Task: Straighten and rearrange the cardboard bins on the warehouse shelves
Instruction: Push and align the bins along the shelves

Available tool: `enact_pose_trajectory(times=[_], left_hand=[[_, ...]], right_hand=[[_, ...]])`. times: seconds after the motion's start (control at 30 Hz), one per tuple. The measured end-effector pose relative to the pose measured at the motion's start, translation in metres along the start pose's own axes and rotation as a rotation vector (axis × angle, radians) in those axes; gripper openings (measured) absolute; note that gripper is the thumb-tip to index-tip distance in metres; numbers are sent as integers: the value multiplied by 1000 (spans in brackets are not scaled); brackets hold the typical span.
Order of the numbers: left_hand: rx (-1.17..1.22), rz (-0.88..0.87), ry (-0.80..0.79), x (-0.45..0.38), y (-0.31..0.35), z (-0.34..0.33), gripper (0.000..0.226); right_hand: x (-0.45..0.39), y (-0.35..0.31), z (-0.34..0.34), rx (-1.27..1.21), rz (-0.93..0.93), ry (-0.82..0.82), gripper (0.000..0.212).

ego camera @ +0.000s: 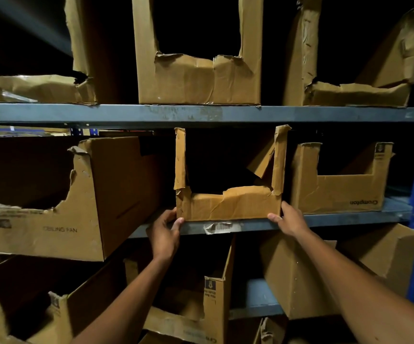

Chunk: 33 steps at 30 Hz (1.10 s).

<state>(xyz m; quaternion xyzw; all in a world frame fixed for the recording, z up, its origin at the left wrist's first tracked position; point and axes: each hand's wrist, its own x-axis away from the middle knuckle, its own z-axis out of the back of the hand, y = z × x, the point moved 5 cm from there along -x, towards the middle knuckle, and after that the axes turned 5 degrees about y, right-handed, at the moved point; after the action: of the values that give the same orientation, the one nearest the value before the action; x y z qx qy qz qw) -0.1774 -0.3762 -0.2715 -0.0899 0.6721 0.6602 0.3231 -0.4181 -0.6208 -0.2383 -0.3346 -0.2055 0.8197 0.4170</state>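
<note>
Two hands: both reach up from below to one small bin on the middle shelf.
Left hand (pixel 164 230): grip closed on the bin's lower left corner, thumb on the front face, fingers curled round the side.
Right hand (pixel 289 220): grip closed on the lower right corner, thumb on the front, fingers behind the side wall.
Small bin (pixel 228 204): upright, torn cut-out front, its base at the front edge of the middle shelf (pixel 337 219), between two neighbours.
Barcode label (pixel 222 227): peeling on the shelf edge just below the bin.
Large bin (pixel 81 207): to the left, marked CEILING FAN, sticking out past the shelf edge.
Crompton bin (pixel 342 189): just beside on the right, set further back.
Lower bins (pixel 213 301): several, tilted, under the arms.
Upper shelf (pixel 201 112): three torn bins, the middle one (pixel 198 80) upright.
</note>
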Motion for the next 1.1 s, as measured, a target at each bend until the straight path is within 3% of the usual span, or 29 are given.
enact_pose_trajectory(times=[0.13,0.83,1.1], left_hand=[[-65,41,12,-6,-2,-3,18],[-30,25,42,-2,-1,0,23],[-39,-18,-15,-1,-3,-1,24]], right_hand=[[1,3,-3,-5,-12,68,37],[3,1,-2,-57,-20,108,34],[-1,5,-7,-2,14,152,31]])
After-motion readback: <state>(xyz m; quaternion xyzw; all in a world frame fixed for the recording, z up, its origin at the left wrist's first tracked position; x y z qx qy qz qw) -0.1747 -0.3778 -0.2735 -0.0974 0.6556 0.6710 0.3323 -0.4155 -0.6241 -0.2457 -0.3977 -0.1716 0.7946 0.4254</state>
